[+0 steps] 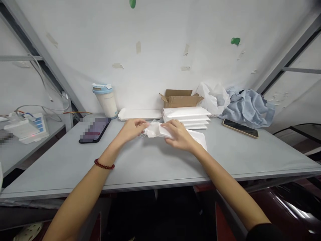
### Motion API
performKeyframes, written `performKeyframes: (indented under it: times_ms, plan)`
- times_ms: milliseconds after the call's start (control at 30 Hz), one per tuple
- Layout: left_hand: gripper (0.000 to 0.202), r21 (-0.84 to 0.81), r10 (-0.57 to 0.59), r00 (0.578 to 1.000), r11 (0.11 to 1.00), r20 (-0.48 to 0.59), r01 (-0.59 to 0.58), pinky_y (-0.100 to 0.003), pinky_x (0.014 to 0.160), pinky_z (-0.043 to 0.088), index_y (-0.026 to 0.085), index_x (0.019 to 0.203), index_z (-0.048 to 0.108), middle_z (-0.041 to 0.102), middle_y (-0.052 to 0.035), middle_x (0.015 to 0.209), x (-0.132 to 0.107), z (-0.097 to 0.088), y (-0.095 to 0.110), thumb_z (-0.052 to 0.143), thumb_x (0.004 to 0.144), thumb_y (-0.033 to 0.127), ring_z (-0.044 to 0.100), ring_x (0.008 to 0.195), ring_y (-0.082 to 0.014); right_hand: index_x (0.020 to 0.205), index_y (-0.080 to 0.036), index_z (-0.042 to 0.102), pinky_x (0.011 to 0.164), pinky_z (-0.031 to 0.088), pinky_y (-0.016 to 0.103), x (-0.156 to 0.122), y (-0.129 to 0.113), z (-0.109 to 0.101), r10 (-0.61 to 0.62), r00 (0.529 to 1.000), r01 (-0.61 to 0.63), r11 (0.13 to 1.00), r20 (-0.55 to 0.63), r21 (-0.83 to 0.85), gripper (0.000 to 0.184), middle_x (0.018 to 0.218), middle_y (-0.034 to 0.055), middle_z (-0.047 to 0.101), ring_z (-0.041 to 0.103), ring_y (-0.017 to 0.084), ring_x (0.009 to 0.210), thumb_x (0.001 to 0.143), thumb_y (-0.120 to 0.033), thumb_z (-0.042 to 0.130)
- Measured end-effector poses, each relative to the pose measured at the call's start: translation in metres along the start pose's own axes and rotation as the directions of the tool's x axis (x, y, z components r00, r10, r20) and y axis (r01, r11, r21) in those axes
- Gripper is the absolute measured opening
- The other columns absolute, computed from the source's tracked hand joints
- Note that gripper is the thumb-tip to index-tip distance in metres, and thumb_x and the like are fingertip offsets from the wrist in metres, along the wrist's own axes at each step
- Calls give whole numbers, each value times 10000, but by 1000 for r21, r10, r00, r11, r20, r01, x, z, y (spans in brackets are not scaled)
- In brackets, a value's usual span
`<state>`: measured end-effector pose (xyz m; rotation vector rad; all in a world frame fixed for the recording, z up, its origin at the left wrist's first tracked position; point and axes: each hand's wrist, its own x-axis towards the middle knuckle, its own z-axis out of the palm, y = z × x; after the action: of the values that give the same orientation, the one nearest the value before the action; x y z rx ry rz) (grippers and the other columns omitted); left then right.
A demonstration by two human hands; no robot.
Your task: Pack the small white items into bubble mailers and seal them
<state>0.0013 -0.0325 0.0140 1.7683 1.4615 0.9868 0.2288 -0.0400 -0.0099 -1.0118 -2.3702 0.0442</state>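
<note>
My left hand, with a dark red bead bracelet on its wrist, has its fingers closed at the left end of a small translucent plastic bag. A thin white string or loop hangs by those fingertips. From the right, my right hand grips a small white packet that adjoins the bag; my fingers hide part of it. Whether the packet sits inside the bag I cannot tell. Under and beyond my right hand lies a flat white envelope, close to a stack of white mailer envelopes.
Behind the stack stands an open cardboard box, beside a crumpled white plastic bag and blue cloth. One phone lies right, another left near a lidded cup. A flat white pack rests by the wall.
</note>
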Motion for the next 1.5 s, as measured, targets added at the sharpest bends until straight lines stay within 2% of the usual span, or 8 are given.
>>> performKeyframes:
  times_ms: [67, 133, 333, 500, 900, 1133, 1267, 1500]
  plan:
    - [256, -54, -54, 982, 996, 179, 64, -217, 485, 439, 136, 740, 656, 629, -28, 578, -1, 8, 0, 611, 756, 388, 592, 533, -140, 1190, -202, 523, 861, 362, 413, -1, -1, -1, -26, 1000, 26, 999, 0, -29, 486, 1093, 112, 536, 467, 283, 994, 706, -247, 555]
    - [262, -64, -81, 969, 993, 233, 99, -218, 458, 429, 142, 613, 598, 590, -18, 492, -3, 16, 0, 591, 771, 352, 564, 457, -129, 1199, -185, 519, 879, 350, 434, -1, -3, -2, -50, 999, 50, 994, -2, -102, 497, 1133, 135, 520, 450, 304, 1038, 712, -279, 559]
    - [260, -34, -135, 981, 989, 140, 141, -214, 396, 391, 157, 548, 548, 557, -2, 397, -3, 26, -2, 560, 781, 273, 505, 351, -118, 1282, -105, 446, 949, 297, 503, -1, -9, 7, -103, 995, 93, 943, -13, -320, 620, 1267, 218, 454, 354, 370, 1199, 747, -379, 598]
    - [272, -122, -184, 976, 973, 115, 198, -202, 388, 394, 153, 533, 555, 546, 9, 399, -5, 26, 3, 543, 792, 235, 512, 363, -113, 1319, -10, 394, 946, 324, 494, -3, -25, 30, -21, 998, -11, 871, -59, -492, 507, 1302, 256, 458, 370, 373, 1215, 835, -148, 457]
    - [306, -281, -167, 971, 936, 169, 210, -236, 399, 461, 136, 567, 564, 571, -1, 445, -3, 32, -1, 492, 831, 274, 550, 387, -130, 1127, -1, 578, 838, 446, 364, -2, -31, 44, 9, 999, 15, 806, 39, -592, 306, 1146, 223, 621, 585, 278, 1035, 889, -56, 393]
    - [268, -165, 81, 989, 985, 122, -60, -187, 447, 424, 142, 565, 540, 558, 16, 469, -6, 32, 2, 465, 805, 234, 582, 458, -111, 1104, 10, 586, 838, 468, 351, -2, -32, 40, 66, 996, -12, 800, 68, -599, 295, 1151, 232, 625, 597, 288, 1062, 883, -43, 398]
    - [262, -132, 56, 982, 991, 179, -32, -214, 489, 446, 122, 807, 651, 610, 14, 548, -8, 33, 1, 410, 803, 224, 598, 479, -122, 1104, 8, 589, 837, 470, 350, -2, -33, 41, 70, 994, -8, 801, 81, -598, 298, 1157, 239, 618, 596, 288, 1064, 881, -43, 398]
    - [332, 99, 212, 912, 960, 350, -261, -222, 602, 434, 157, 897, 690, 629, 23, 589, -9, 35, -2, 393, 750, 141, 607, 572, -128, 1126, 24, 597, 840, 478, 346, -4, -35, 40, 90, 986, 14, 792, 140, -611, 323, 1192, 254, 590, 603, 288, 1048, 870, -61, 418]
